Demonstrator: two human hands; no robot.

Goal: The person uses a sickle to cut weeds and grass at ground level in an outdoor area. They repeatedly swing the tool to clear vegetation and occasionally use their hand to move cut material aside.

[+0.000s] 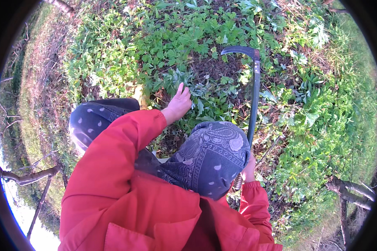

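Observation:
A sickle (254,91) with a dark curved blade and a long dark handle reaches up past my right knee, its blade tip pointing left over the plants. My right hand (250,168) grips its lower handle; the knee hides part of the grip, and a ribbed handle end shows below. My left hand (179,101) reaches between my knees, its fingers apart at the edge of low, leafy green plants (176,77). Nothing shows in that hand, though its palm side is turned away. Limp, greyish-green leaves (204,88) lie just right of its fingertips.
Both bent knees, in dark paisley-patterned trousers (213,150), frame the ground before me. Dense leafy growth (301,150) continues on the right. Bare branches stand at the lower left (34,177) and lower right (345,191). Dry brownish grass (39,84) lies farther left.

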